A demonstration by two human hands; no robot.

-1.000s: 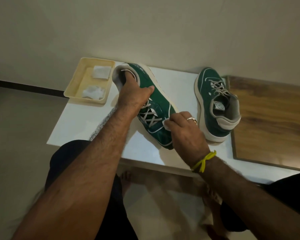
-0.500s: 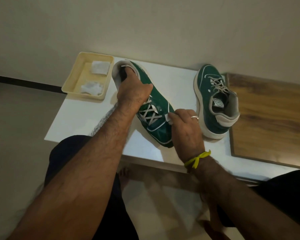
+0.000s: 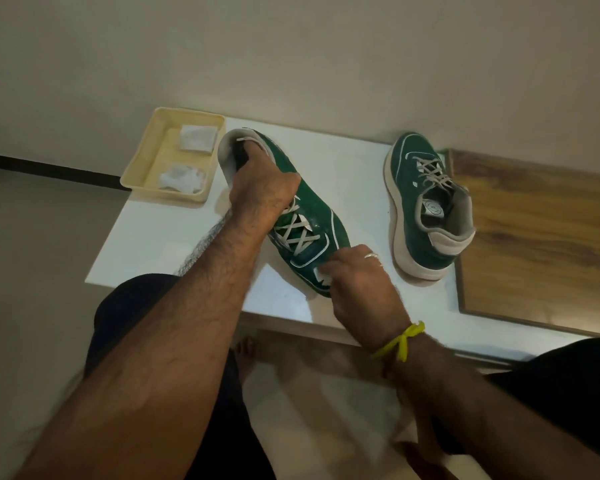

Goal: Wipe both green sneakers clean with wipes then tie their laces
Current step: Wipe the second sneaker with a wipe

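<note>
- White tabletop (image 3: 354, 161) against a plain beige wall (image 3: 326, 57); wooden panel (image 3: 534, 237) at 3 o'clock, dark baseboard strip (image 3: 49, 169) at 9 o'clock.
- Left hand (image 3: 260, 192) gripping the near green sneaker (image 3: 312, 209) at the collar, fingers inside the opening.
- Right hand (image 3: 357, 282) pinching a white wipe (image 3: 321, 273) against that sneaker's toe.
- Second green sneaker (image 3: 413, 188) at 2 o'clock, well apart, laces loose.
- Cream tray (image 3: 160, 143) at 10 o'clock, holding two more wipes (image 3: 187, 157).
</note>
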